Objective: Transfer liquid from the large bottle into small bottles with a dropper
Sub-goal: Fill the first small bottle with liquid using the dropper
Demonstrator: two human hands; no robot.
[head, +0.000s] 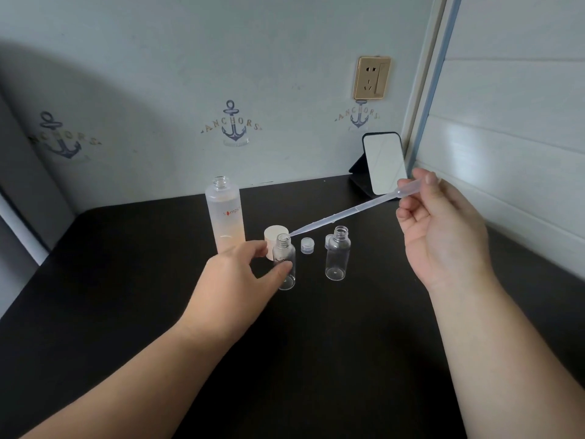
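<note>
R hand point(443, 229) pinches the bulb of the dropper point(345, 213), soft thin plastic, prob. very light & bendy, so squeeze gently; tip sits at the mouth of the small bottle point(285, 264) mid-table. L hand point(240, 274) grips that bottle w/ thumb & fingers; looks light, tippy, so hold low. Large bottle point(225, 213) stands uncapped just behind; second small bottle point(338, 255) well clear of the table's point(126, 296) edges.

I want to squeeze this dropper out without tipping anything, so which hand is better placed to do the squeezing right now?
The right hand. It already pinches the dropper at its bulb, with the tip at the mouth of the small bottle. The left hand grips that bottle, so it should keep steadying it.
</note>
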